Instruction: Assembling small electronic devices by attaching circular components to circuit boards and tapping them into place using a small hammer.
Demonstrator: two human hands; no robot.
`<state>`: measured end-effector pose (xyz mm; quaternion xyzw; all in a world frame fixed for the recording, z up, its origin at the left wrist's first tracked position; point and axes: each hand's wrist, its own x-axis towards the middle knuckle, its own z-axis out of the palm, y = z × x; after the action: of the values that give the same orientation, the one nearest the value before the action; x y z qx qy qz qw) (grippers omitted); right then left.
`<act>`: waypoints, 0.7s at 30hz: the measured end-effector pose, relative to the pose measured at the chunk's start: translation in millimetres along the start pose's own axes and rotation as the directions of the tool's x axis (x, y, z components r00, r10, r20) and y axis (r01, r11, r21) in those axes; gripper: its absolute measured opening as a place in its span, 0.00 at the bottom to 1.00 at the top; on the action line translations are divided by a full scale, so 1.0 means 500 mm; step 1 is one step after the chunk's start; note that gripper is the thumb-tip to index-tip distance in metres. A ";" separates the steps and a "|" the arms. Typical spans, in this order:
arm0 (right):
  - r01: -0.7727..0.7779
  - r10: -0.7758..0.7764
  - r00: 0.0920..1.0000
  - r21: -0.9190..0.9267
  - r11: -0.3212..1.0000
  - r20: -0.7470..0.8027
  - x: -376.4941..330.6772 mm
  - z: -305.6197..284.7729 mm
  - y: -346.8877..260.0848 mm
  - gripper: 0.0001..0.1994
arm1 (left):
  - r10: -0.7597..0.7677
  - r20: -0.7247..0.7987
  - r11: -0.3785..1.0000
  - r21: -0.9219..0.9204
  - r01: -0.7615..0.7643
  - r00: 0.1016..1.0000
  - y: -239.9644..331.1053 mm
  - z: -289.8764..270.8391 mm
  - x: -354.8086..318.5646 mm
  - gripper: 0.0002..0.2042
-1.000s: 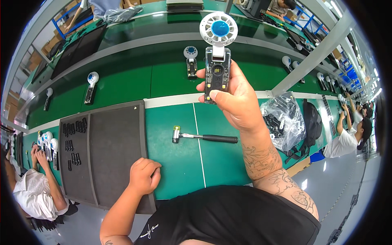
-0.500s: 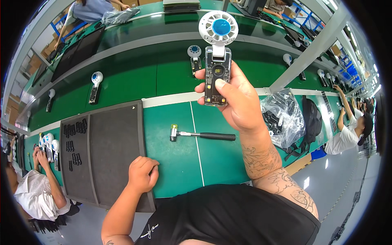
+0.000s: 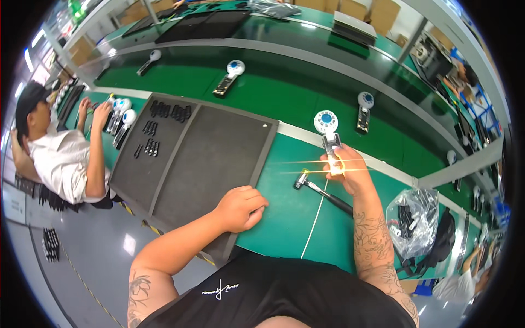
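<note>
My right hand (image 3: 353, 170) is closed around the clear body of a small handheld fan (image 3: 326, 122), which has a white round head and a blue centre. Bright orange-white light glares from the lower part of its body, hiding detail there. Below it on the green bench lies a mallet (image 3: 334, 201) with a black handle, partly behind my right forearm. My left hand (image 3: 241, 208) is curled into a loose fist at the right edge of a dark grey tray (image 3: 213, 147), with nothing seen in it.
Small black parts (image 3: 160, 111) lie in rows in the tray's left section. More fans, one a standing-out white one (image 3: 235, 68), lie on the green strip beyond. A clear plastic bag (image 3: 413, 221) of black parts sits at right. A co-worker (image 3: 63, 147) handles something at left.
The view has swung left. The fan in my right hand has come down lower over the bench, and its body now glows brightly. My left hand remains curled by the tray edge.
</note>
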<state>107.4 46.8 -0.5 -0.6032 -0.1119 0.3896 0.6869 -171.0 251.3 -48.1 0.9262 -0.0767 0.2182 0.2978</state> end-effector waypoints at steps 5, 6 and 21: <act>-0.064 0.063 0.998 -0.004 0.998 -0.028 0.122 -0.032 0.006 0.11 | 0.016 -0.023 1.000 0.001 -0.016 1.000 0.007 0.004 -0.004 0.09; -0.001 0.003 0.999 0.035 0.999 -0.044 0.149 -0.045 0.005 0.11 | 0.023 -0.030 1.000 -0.001 -0.023 0.999 0.007 0.002 -0.004 0.09; 0.094 -0.089 0.995 0.157 0.983 -0.038 0.192 -0.006 -0.043 0.17 | 0.060 -0.058 0.998 -0.007 -0.060 0.997 -0.009 0.002 -0.017 0.09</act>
<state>182.4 109.4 -12.1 -0.5471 -0.0973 0.3560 0.7513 -177.3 254.3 -54.8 0.9154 -0.0970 0.2532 0.2974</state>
